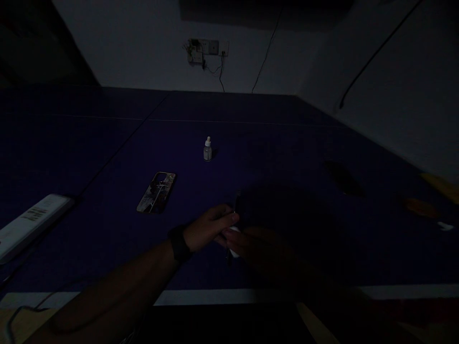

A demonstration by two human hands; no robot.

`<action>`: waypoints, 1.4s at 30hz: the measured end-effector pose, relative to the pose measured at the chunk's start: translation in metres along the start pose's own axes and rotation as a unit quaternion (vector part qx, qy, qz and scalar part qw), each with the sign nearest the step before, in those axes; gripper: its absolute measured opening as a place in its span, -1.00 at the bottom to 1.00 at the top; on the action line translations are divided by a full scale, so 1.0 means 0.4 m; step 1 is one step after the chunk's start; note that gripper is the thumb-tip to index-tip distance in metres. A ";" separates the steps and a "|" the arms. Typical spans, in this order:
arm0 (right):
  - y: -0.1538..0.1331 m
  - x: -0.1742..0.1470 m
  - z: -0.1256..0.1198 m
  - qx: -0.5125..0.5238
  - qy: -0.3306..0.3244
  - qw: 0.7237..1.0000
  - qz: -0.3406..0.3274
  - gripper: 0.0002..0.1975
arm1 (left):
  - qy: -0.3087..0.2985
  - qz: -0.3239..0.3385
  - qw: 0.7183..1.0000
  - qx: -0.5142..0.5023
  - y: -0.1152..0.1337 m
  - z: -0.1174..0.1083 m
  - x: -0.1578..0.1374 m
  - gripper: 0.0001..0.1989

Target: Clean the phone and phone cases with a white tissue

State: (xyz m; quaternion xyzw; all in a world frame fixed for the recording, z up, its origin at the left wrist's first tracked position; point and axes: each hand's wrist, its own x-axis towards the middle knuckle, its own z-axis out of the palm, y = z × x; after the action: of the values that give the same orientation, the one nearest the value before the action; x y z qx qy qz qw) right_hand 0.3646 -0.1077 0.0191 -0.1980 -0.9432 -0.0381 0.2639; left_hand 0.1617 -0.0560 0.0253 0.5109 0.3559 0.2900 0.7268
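Note:
Low over the near part of the table, my left hand (213,223) is closed around a slim dark object (237,201), seen almost edge-on. It has the flat shape of a phone, but the dim light hides its details. My right hand (263,246), deep in shadow, meets the left one and presses a small white object (234,242) against the dark one. Whether the white thing is a cloth or something solid, I cannot tell. A dark watch (180,243) is on my left wrist. Left of my hands lies a patterned phone case (157,192) with a camera cutout.
A small dropper bottle (207,150) stands upright beyond my hands. To the left is a white power strip (34,220) with a cable. On the right lie a dark flat object (344,179), an orange item (420,207) and a small white piece (445,226). Wall sockets (204,47) are behind.

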 end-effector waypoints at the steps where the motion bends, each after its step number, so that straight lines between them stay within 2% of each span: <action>1: -0.008 0.002 0.001 0.013 -0.007 1.000 -0.011 -0.68 | 0.002 0.002 1.000 0.010 0.003 0.001 -0.002 -0.40; 3: -0.024 0.000 -0.001 0.039 -0.015 0.999 -0.033 -0.73 | -0.002 0.012 0.999 0.037 0.011 0.002 -0.007 -0.42; 5: -0.033 -0.011 -0.017 0.044 0.005 0.999 -0.032 -0.73 | -0.007 0.050 0.995 0.085 0.022 0.002 -0.012 -0.49; 8: -0.024 -0.033 -0.074 0.020 0.062 0.998 0.004 -0.71 | 0.002 0.136 0.963 0.232 0.050 -0.001 -0.025 -0.65; 10: -0.013 -0.046 -0.125 0.001 0.088 0.996 0.034 -0.67 | 0.007 0.159 0.919 0.360 0.079 0.000 -0.039 -0.64; 13: 0.002 -0.061 -0.184 -0.013 0.125 0.987 0.098 -0.59 | -0.015 0.185 0.825 0.534 0.131 0.009 -0.059 -0.42; 16: 0.021 -0.074 -0.203 -0.016 0.136 0.979 0.150 -0.54 | -0.069 0.190 0.728 0.656 0.168 0.014 -0.057 -0.41; 19: 0.049 -0.084 -0.195 -0.006 0.127 0.974 0.186 -0.54 | -0.131 0.200 0.641 0.729 0.174 -0.002 -0.023 -0.47; 21: 0.069 -0.085 -0.183 0.013 0.117 0.968 0.220 -0.60 | -0.170 0.215 0.607 0.746 0.169 -0.020 0.010 -0.51; 25: 0.113 -0.072 -0.154 0.052 0.117 0.946 0.297 -0.70 | -0.222 0.236 0.559 0.763 0.167 -0.053 0.072 -0.36; 27: 0.137 -0.061 -0.138 0.063 0.135 0.939 0.308 -0.71 | -0.230 0.245 0.559 0.758 0.171 -0.059 0.095 -0.30; 30: 0.172 -0.046 -0.116 0.085 0.151 0.937 0.304 -0.75 | -0.253 0.267 0.584 0.723 0.170 -0.060 0.127 -0.31; 33: 0.202 -0.034 -0.099 0.108 0.145 0.935 0.306 -0.80 | -0.294 0.265 0.597 0.698 0.154 -0.058 0.156 -0.26; 36: 0.230 -0.025 -0.083 0.125 0.134 0.933 0.310 -0.81 | -0.301 0.252 0.631 0.669 0.138 -0.059 0.177 -0.23; 39: 0.259 -0.019 -0.069 0.128 0.121 0.937 0.301 -0.79 | -0.295 0.233 0.665 0.645 0.141 -0.065 0.173 -0.25; 42: 0.285 -0.010 -0.060 0.119 0.105 0.943 0.291 -0.76 | -0.280 0.214 0.682 0.641 0.157 -0.082 0.128 -0.22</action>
State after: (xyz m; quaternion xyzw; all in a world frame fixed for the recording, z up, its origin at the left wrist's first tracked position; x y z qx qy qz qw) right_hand 0.4241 -0.0085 0.0338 -0.4258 -0.8091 0.1324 0.3828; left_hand 0.1611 0.0211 0.0663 0.9717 0.1153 -0.0177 0.2055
